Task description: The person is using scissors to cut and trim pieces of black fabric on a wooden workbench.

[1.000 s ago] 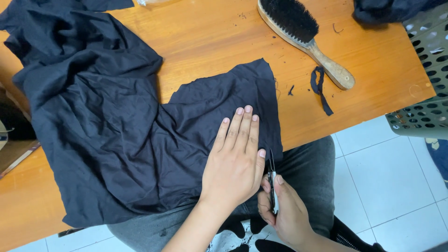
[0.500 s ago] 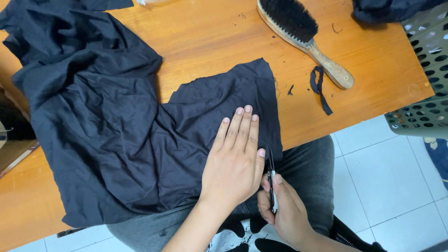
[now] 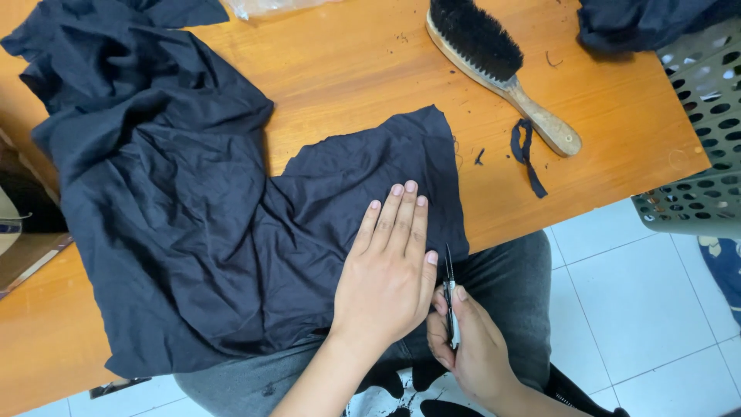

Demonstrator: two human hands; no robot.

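Observation:
A large piece of dark navy cloth [image 3: 177, 193] lies spread over the wooden table [image 3: 347, 69] and hangs over its near edge. My left hand [image 3: 390, 266] lies flat on the cloth near its right border, fingers together and pointing away from me. Just to its right, my right hand [image 3: 467, 344] grips a pair of small black scissors [image 3: 450, 297], whose blades point along the cloth's right edge at the table's front edge.
A wooden brush with black bristles [image 3: 498, 66] lies at the back right of the table. A cut strip of dark cloth [image 3: 527, 154] lies beside its handle. A grey perforated basket [image 3: 698, 131] holding dark fabric stands at the right. White floor tiles show below.
My hands and the scissors have barely moved. The cloth lies the same way.

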